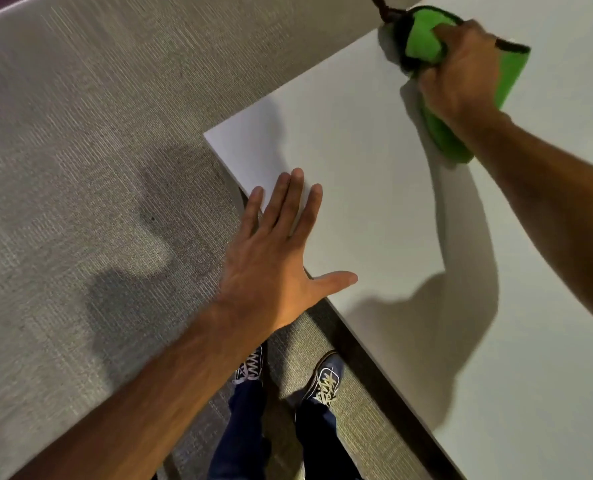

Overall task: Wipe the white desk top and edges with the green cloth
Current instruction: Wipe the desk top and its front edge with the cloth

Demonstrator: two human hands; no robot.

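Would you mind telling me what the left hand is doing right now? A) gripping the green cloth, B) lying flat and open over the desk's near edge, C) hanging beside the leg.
B: the left hand spreads open over the white desk edge; the right hand grips the green cloth.

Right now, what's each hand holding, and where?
Right hand grips the green cloth bunched at its middle, on the desk. Left hand holds nothing.

The single head view looks steeply down from above the person, close over the white desk. Its corner points toward ten o'clock, carpet filling nine o'clock.
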